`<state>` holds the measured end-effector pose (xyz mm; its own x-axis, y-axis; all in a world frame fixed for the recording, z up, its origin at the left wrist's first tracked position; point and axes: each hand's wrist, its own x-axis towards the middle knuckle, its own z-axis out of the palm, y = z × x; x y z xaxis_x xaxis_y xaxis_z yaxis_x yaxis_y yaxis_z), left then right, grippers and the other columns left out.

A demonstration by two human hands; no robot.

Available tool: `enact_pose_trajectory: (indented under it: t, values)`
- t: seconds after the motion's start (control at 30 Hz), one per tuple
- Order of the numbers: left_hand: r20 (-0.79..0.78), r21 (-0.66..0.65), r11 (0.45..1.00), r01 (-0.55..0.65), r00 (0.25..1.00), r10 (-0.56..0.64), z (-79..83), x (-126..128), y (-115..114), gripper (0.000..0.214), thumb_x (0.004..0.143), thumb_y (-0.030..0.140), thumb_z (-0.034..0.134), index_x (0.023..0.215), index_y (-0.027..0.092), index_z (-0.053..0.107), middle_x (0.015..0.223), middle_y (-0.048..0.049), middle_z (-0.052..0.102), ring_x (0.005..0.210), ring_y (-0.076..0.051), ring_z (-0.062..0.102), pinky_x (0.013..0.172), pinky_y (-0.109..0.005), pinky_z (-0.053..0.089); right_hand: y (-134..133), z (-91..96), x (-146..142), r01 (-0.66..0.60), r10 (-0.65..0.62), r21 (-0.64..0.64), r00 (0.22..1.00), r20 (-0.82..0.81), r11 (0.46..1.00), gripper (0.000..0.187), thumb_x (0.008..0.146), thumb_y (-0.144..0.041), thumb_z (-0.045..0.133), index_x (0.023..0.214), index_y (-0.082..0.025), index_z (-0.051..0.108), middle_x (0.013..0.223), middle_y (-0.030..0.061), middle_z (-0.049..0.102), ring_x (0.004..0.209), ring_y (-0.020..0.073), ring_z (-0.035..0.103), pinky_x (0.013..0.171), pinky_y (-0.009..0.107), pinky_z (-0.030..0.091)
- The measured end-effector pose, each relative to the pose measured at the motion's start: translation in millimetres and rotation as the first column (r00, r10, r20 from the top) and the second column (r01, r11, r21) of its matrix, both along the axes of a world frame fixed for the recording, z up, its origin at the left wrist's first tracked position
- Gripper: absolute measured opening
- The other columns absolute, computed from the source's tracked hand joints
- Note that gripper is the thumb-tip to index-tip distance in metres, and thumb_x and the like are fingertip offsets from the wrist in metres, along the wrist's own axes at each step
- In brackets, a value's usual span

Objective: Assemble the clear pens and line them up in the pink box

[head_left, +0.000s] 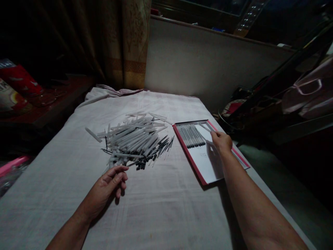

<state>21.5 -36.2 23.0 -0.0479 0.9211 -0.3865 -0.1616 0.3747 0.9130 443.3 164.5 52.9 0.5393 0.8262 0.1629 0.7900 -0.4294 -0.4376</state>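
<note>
My right hand [221, 140] pinches a clear pen [205, 127] by its near end, over the upper right of a shallow red-edged box [191, 158]. Inside that box, a row of clear pens with black tips [191, 135] lies side by side along the far left, on a white base. My left hand [114, 182] rests at the near edge of a heaped pile of translucent pen barrels [137, 135], fingers loosely curled and apart. A thin dark refill [134, 163] lies by its index fingertip. Black pen caps [141, 164] and dark-tipped refills [163, 146] are gathered along the pile's near right side.
A pale cloth [156, 215] covers the table. Behind it are a curtain [130, 41] and a low wall [197, 59]. At left, a dark side table [73, 93] bears a red packet [22, 81]. Cluttered items stand off the table's right edge.
</note>
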Motion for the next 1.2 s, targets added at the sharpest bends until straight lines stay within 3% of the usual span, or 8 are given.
enact_pose_trajectory:
  t: [0.3,0.53,0.83,1.1,1.2]
  values:
    - [-0.002,0.01,1.0,-0.016,1.0,0.016,1.2,0,-2,0.055,0.071,0.06,0.079,0.105,0.02,0.063,0.075,0.0015,0.063,0.05,-0.01,0.055,0.041,-0.021,0.045,18,-29.4,-3,0.014,-0.007,-0.12,0.998,0.059,0.993,0.04,0.086,-0.041,0.054,0.107,-0.02,0.081,0.107,0.0165,0.077,0.097,0.0323,0.071,0.073,0.035,0.051]
    - [-0.016,0.001,1.0,-0.022,1.0,0.022,3.8,2,-1,0.052,0.07,0.057,0.079,0.104,0.02,0.064,0.074,0.0011,0.063,0.05,-0.01,0.055,0.041,-0.021,0.044,14,-31.4,-7,-0.068,0.086,-0.168,0.991,0.098,0.983,0.036,0.086,-0.039,0.055,0.106,-0.026,0.082,0.106,0.0113,0.079,0.095,0.0286,0.072,0.073,0.031,0.051]
    - [-0.02,0.031,0.999,-0.016,1.0,0.017,-1.5,-1,-2,0.051,0.073,0.057,0.078,0.106,0.021,0.064,0.076,0.0008,0.064,0.051,-0.01,0.055,0.043,-0.021,0.045,19,-29.2,-1,-0.112,0.125,-0.185,0.991,0.056,0.976,0.038,0.09,-0.032,0.05,0.113,-0.023,0.079,0.112,0.0124,0.077,0.099,0.0283,0.07,0.075,0.031,0.049]
    - [-0.018,0.023,1.0,-0.007,1.0,0.008,1.9,1,-2,0.053,0.072,0.058,0.078,0.106,0.02,0.063,0.077,0.0006,0.063,0.052,-0.01,0.055,0.043,-0.021,0.045,19,-34.4,22,-0.169,0.161,-0.171,0.985,-0.06,0.971,0.043,0.09,-0.023,0.047,0.124,-0.015,0.073,0.1,0.01,0.079,0.071,0.0178,0.07,0.064,0.025,0.051]
    - [-0.019,0.035,0.999,-0.003,1.0,0.004,2.4,2,-1,0.054,0.072,0.059,0.078,0.106,0.02,0.063,0.076,0.0009,0.063,0.052,-0.01,0.054,0.043,-0.021,0.045,15,-34.5,20,-0.206,0.201,-0.157,0.979,-0.047,0.966,0.04,0.085,-0.023,0.055,0.12,-0.017,0.075,0.107,0.0095,0.078,0.084,0.0204,0.072,0.072,0.027,0.053]
